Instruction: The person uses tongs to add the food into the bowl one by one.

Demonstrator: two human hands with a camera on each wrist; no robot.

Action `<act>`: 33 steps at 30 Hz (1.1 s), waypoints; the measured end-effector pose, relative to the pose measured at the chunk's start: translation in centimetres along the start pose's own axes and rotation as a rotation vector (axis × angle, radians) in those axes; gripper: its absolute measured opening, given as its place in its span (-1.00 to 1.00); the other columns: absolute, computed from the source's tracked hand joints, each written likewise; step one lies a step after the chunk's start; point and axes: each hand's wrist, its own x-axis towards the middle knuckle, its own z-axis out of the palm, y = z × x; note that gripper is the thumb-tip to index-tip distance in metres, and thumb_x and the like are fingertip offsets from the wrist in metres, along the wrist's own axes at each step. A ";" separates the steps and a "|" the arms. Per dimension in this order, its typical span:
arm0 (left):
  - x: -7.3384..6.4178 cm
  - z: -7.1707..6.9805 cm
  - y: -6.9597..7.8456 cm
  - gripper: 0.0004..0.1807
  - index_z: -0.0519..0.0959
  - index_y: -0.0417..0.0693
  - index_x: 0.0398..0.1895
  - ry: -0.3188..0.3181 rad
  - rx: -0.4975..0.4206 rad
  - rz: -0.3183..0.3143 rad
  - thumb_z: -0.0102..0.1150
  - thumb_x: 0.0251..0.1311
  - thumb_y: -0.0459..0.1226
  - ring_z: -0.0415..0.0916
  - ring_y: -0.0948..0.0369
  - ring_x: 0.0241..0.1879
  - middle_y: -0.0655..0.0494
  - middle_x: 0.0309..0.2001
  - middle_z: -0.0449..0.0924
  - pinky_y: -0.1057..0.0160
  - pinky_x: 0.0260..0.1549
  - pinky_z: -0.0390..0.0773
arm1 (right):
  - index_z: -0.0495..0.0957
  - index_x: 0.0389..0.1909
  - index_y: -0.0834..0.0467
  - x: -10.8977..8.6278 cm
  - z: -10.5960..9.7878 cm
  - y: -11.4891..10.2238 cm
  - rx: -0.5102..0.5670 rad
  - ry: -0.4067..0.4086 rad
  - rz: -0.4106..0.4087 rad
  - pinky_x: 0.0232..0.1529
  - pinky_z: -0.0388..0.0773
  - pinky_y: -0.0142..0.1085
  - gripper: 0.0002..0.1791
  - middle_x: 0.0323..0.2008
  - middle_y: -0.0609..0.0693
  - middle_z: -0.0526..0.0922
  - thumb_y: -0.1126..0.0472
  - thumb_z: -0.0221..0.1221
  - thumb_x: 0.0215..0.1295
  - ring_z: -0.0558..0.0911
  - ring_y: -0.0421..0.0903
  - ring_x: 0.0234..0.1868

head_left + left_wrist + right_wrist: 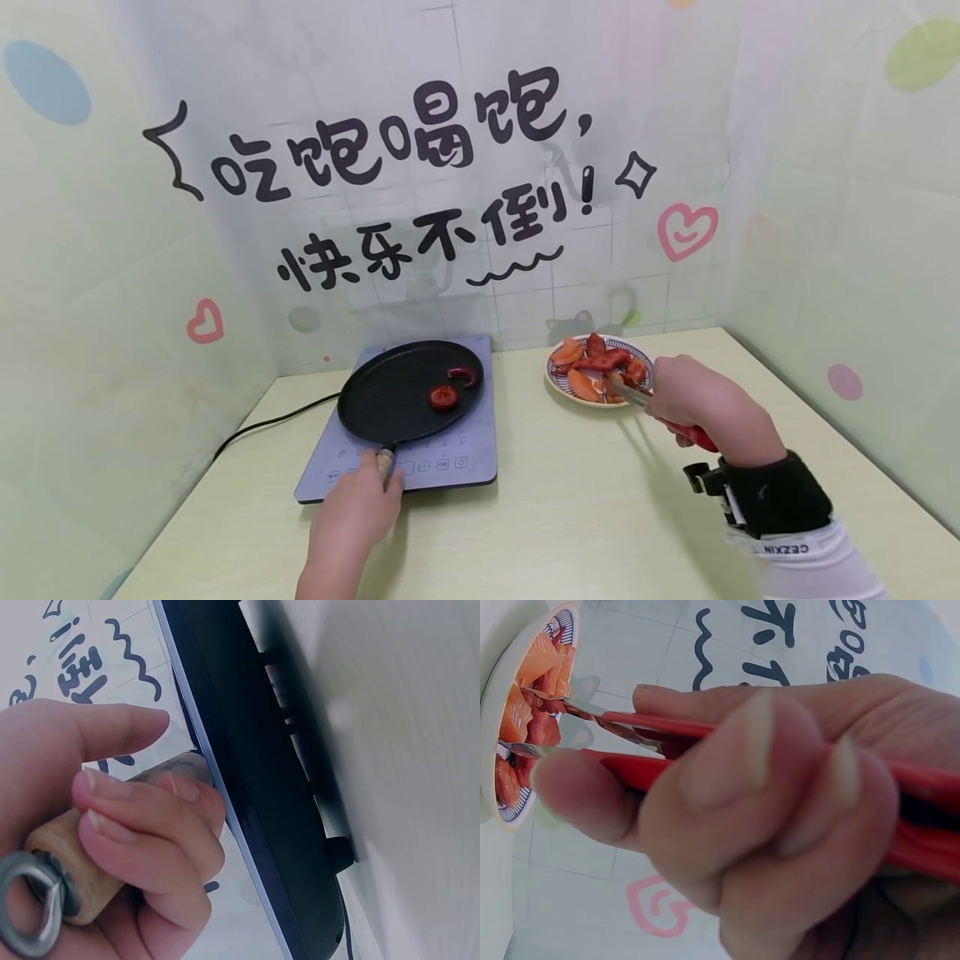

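Observation:
My left hand (356, 506) grips the wooden handle (86, 862) of a flat black pan (405, 392). In the pan lie a round red slice (443, 397) and a curved dark red piece (462, 375). My right hand (693, 400) holds red-handled metal tongs (633, 393), its fingers curled round the grips (645, 771). The tongs' tips reach into a blue-patterned plate (551, 379) and stand on either side of an orange piece (515, 720); whether they squeeze it I cannot tell. Several orange and red food pieces (603, 360) lie on the plate.
Under the pan is a flat induction cooker (480, 454), its black cord (277, 421) running off left. The pale tabletop (555, 500) ends at a printed backdrop (450, 300) behind, with side walls left and right. A black strap (780, 492) circles the right wrist.

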 end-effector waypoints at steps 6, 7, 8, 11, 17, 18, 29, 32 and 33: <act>0.0 0.0 0.0 -0.25 0.23 -0.47 0.53 0.000 -0.005 0.003 0.06 0.55 -0.05 0.58 -0.43 0.20 -0.57 0.23 0.56 -0.32 -0.03 0.64 | 0.53 -0.39 0.31 0.0 -0.2 0.2 -0.006 0.001 -0.003 -0.63 0.52 -0.38 -0.81 -0.67 0.04 0.55 0.31 0.18 0.44 0.56 -0.14 -0.73; 0.0 0.0 0.0 -0.24 0.23 -0.47 0.53 0.000 -0.004 0.003 0.06 0.55 -0.05 0.58 -0.43 0.20 -0.57 0.24 0.56 -0.32 -0.03 0.64 | 0.53 -0.39 0.31 0.0 -0.2 0.2 -0.008 0.004 -0.005 -0.63 0.52 -0.38 -0.82 -0.68 0.04 0.56 0.32 0.18 0.44 0.56 -0.15 -0.73; 0.0 0.0 0.0 -0.25 0.23 -0.46 0.53 0.002 -0.004 0.004 0.05 0.55 -0.05 0.58 -0.44 0.20 -0.57 0.24 0.56 -0.32 -0.03 0.64 | 0.53 -0.38 0.31 0.0 -0.3 0.3 -0.011 0.006 -0.008 -0.63 0.52 -0.38 -0.83 -0.68 0.04 0.56 0.32 0.17 0.44 0.56 -0.15 -0.73; 0.0 0.1 -0.1 -0.24 0.23 -0.45 0.54 0.005 -0.002 0.005 0.04 0.55 -0.04 0.57 -0.45 0.21 -0.58 0.24 0.55 -0.33 -0.03 0.64 | 0.54 -0.38 0.31 0.0 -0.4 0.5 -0.009 0.010 -0.012 -0.63 0.52 -0.38 -0.83 -0.68 0.03 0.55 0.32 0.16 0.44 0.55 -0.15 -0.73; 0.0 0.2 -0.2 -0.25 0.24 -0.44 0.54 0.017 -0.004 0.011 0.04 0.56 -0.03 0.59 -0.46 0.18 -0.59 0.21 0.56 -0.32 -0.06 0.64 | 0.55 -0.38 0.31 0.0 -0.4 0.6 -0.005 0.013 -0.027 -0.61 0.53 -0.37 -0.82 -0.69 0.02 0.55 0.32 0.18 0.44 0.56 -0.15 -0.73; 0.0 0.2 -0.2 -0.25 0.24 -0.43 0.54 0.019 -0.004 0.012 0.04 0.55 -0.03 0.59 -0.45 0.17 -0.59 0.21 0.57 -0.32 -0.07 0.65 | 0.56 -0.38 0.31 0.0 -0.5 0.6 -0.004 0.013 -0.028 -0.61 0.53 -0.37 -0.82 -0.69 0.02 0.55 0.32 0.18 0.44 0.56 -0.15 -0.73; 0.0 0.2 -0.2 -0.26 0.25 -0.43 0.53 0.026 -0.004 0.020 0.04 0.55 -0.03 0.58 -0.46 0.18 -0.59 0.21 0.57 -0.34 -0.04 0.64 | 0.58 -0.43 0.30 -0.6 -0.8 0.7 0.029 0.006 -0.034 -0.57 0.58 -0.35 -0.80 -0.67 0.02 0.54 0.33 0.18 0.44 0.58 -0.15 -0.70; -0.1 0.2 -0.2 -0.26 0.25 -0.43 0.53 0.024 -0.006 0.018 0.04 0.55 -0.04 0.58 -0.47 0.18 -0.59 0.21 0.56 -0.34 -0.04 0.64 | 0.59 -0.44 0.29 -0.7 -0.9 0.7 0.025 0.006 -0.046 -0.56 0.60 -0.33 -0.78 -0.67 0.02 0.55 0.33 0.19 0.44 0.60 -0.15 -0.70; -0.1 0.2 -0.2 -0.26 0.25 -0.43 0.53 0.023 -0.007 0.017 0.05 0.55 -0.04 0.58 -0.47 0.18 -0.59 0.21 0.56 -0.34 -0.04 0.64 | 0.59 -0.44 0.29 -0.8 -0.9 0.7 0.023 0.006 -0.049 -0.56 0.60 -0.33 -0.78 -0.67 0.02 0.55 0.33 0.19 0.44 0.60 -0.15 -0.70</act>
